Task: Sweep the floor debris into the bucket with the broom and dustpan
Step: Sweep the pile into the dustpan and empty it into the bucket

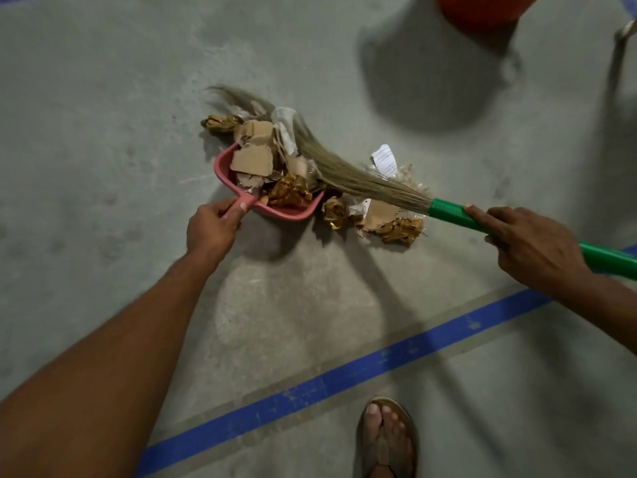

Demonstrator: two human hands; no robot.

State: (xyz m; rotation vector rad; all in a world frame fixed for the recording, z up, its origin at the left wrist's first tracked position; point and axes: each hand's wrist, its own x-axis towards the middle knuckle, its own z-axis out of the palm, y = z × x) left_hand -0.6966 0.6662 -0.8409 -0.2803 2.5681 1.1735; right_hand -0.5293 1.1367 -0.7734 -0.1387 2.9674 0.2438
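Note:
A pink dustpan (224, 163) lies on the concrete floor, heaped with torn cardboard pieces (253, 157) and crumpled gold wrappers (289, 191). My left hand (213, 225) grips its short handle. My right hand (527, 243) holds the green handle of a grass broom (344, 170), whose bristles lie across the pile and curve off to the far left. More debris (382, 219) sits on the floor right of the pan: wrappers, cardboard, a white paper scrap. The orange bucket (482, 8) shows partly at the top edge.
A blue tape line (344, 374) runs diagonally across the floor in front of me. My sandalled foot (387, 439) stands at the bottom edge. A metal leg (625, 31) shows at the upper right beside the bucket.

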